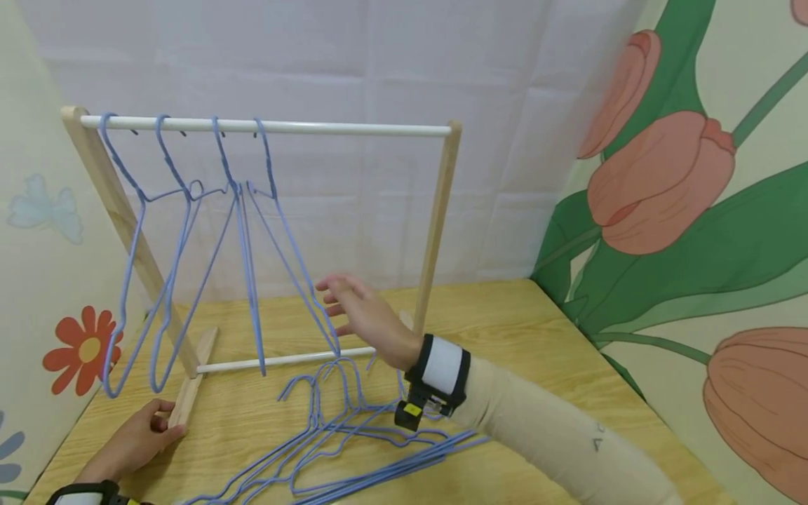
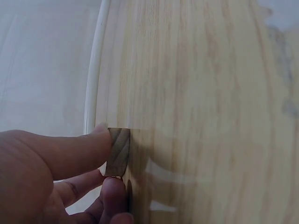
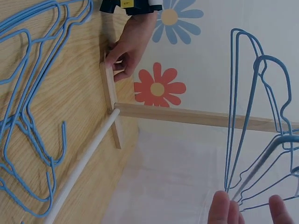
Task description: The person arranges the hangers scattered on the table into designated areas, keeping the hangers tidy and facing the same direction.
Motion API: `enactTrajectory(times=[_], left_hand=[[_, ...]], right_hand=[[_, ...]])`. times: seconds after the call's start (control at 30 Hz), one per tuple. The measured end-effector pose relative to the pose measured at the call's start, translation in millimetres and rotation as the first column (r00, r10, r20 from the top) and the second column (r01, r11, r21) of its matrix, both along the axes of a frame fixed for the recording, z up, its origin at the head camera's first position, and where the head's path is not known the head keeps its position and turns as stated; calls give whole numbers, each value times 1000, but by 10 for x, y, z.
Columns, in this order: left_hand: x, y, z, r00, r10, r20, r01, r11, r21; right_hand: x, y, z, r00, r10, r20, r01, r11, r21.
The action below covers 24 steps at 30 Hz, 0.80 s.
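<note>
My left hand (image 1: 135, 438) pinches the front end of the rack's left wooden foot (image 1: 184, 403) between thumb and fingers; the left wrist view shows the foot's end grain (image 2: 118, 151) between them. My right hand (image 1: 372, 319) is raised beside the rightmost hanging blue hanger (image 1: 293, 242), its fingers loosely extended and holding nothing. Whether the fingertips touch that hanger I cannot tell. Several blue wire hangers hang by their hooks from the white top rail (image 1: 353, 129), towards its left half. In the right wrist view the right fingertips (image 3: 218, 207) show below the hanging hangers (image 3: 236, 116).
A loose pile of blue hangers (image 1: 404, 463) lies on the wooden table (image 1: 505, 337) in front of the rack, under my right forearm. A white lower rod (image 1: 284, 360) joins the rack's sides. The right post (image 1: 438, 224) stands behind my right wrist. Patterned walls flank the table.
</note>
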<state>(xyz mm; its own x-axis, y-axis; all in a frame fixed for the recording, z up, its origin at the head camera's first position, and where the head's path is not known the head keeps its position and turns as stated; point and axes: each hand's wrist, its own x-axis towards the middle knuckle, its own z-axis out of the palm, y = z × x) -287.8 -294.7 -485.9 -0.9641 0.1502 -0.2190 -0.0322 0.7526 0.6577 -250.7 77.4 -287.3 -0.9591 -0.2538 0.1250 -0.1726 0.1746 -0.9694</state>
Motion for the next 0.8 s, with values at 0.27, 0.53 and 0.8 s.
enactTrajectory(times=[0.27, 0.53, 0.8], left_hand=[[5, 10, 3, 1000, 6, 3, -6, 1000, 7], [-13, -17, -7, 1000, -10, -2, 10, 1000, 10], [-26, -37, -18, 1000, -8, -2, 8, 1000, 14]], right_hand=[[-56, 349, -19, 998, -59, 36, 57, 997, 42], [-60, 766, -67, 991, -132, 22, 130, 988, 86], [-48, 1184, -66, 995, -100, -21, 102, 970, 222]])
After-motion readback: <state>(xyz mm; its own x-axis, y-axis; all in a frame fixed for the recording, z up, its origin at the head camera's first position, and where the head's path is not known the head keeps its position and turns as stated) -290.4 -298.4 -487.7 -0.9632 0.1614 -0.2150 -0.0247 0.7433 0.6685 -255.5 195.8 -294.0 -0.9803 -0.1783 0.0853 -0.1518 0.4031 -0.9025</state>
